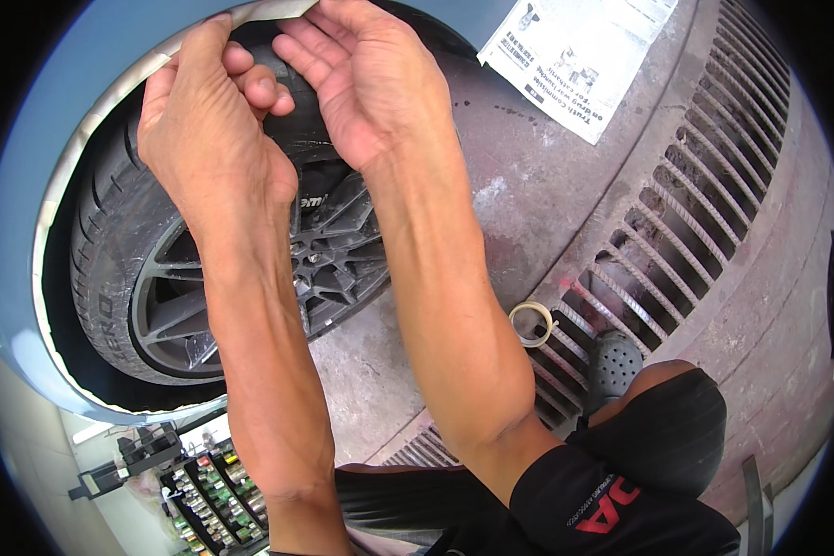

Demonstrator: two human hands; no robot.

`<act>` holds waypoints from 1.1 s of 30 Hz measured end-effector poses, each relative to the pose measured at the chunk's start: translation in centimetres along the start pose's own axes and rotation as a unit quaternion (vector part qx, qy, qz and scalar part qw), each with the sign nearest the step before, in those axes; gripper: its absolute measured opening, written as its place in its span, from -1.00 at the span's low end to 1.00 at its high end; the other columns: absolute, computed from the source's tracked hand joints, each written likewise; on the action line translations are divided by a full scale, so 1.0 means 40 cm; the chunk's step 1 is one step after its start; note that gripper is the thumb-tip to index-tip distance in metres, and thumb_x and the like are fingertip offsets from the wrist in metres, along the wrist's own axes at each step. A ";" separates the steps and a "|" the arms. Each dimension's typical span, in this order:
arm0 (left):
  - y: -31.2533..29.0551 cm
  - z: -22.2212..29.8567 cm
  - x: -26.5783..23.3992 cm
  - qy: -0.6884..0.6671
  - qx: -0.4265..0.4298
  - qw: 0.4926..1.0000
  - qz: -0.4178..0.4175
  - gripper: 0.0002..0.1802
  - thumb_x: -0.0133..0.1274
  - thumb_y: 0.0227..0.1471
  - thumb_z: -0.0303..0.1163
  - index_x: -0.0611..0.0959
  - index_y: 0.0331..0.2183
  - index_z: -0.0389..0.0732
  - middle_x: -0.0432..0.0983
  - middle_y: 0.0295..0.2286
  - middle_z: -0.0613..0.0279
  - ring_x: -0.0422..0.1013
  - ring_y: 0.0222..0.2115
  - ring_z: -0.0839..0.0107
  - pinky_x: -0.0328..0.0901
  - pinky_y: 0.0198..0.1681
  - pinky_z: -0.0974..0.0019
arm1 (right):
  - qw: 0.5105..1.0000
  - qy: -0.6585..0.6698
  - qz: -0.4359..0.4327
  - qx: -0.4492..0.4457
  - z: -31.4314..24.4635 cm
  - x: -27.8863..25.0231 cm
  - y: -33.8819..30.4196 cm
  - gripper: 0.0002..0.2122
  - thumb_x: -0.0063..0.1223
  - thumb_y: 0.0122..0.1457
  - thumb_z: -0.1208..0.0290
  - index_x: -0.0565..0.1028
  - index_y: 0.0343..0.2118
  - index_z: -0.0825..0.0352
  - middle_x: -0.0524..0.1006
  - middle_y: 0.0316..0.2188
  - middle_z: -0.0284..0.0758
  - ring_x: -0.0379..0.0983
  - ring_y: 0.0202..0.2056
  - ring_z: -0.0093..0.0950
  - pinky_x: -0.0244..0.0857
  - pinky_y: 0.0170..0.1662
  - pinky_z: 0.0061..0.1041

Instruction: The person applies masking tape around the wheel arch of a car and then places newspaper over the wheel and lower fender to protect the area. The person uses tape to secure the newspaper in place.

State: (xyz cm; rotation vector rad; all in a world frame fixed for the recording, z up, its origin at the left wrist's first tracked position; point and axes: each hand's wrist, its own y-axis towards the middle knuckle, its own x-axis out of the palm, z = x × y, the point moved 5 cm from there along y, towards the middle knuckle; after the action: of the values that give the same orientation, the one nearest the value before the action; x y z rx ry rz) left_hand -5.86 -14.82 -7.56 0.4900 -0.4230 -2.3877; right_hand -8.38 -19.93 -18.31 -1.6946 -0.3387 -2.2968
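Observation:
A pale strip of masking tape [50, 222] runs along the wheel arch of a light blue car body [14, 213]. My left hand [218, 139] is closed at the top of the arch, pinching the strip at the lip with its fingers curled. Beside it, my right hand [380, 88] reaches to the strip's far end at the picture's upper edge. Its tips there are partly cut off, and its other fingers hang loosely bent below. Under both hands is the tyre [111, 269] with a dark spoked wheel [171, 287], partly hidden by my forearms.
A roll of tape [550, 326] lies by the floor grating [663, 241]. Printed newspaper [579, 69] hangs at the upper right. A tray of small bottles [215, 500] stands at lower left beside a black bracket-like part [130, 463]. My grey clog [613, 363] rests by the grating.

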 end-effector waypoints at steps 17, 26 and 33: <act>0.027 -0.016 -0.005 -0.002 -0.018 0.999 -0.036 -0.85 0.26 0.16 -0.51 0.57 -0.35 -0.27 0.45 -0.54 0.29 0.33 -0.63 0.53 0.25 -0.56 0.35 | 0.999 -0.030 0.011 0.005 -0.012 0.001 -0.002 -0.59 0.01 0.42 0.47 0.31 0.18 0.70 0.38 0.19 0.10 0.31 0.30 -0.11 0.18 0.46 -0.19; 0.034 -0.017 -0.007 0.006 -0.022 0.999 -0.032 -0.87 0.26 0.15 -0.52 0.59 -0.34 -0.26 0.46 -0.55 0.28 0.33 -0.63 0.51 0.25 -0.56 0.33 | 1.000 -0.025 -0.005 0.010 -0.014 0.005 -0.006 -0.61 -0.01 0.43 0.48 0.31 0.17 0.69 0.38 0.19 0.07 0.32 0.29 -0.14 0.19 0.46 -0.21; -0.064 0.004 -0.029 -0.004 0.018 1.000 0.007 -0.73 0.20 0.23 -0.43 0.57 -0.15 -0.43 0.43 -0.57 0.25 0.33 -0.69 0.51 0.24 -0.65 0.41 | 0.999 -0.033 0.013 0.001 -0.017 -0.001 0.006 -0.69 0.02 0.40 0.50 0.38 0.09 0.61 0.46 0.09 -0.02 0.42 0.16 -0.18 0.34 0.31 -0.20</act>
State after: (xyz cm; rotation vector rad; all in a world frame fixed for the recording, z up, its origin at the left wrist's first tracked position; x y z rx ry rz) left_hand -6.46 -12.17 -8.21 0.4921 -0.4718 -2.3731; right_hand -8.89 -20.37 -18.52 -1.7669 -0.3300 -2.2257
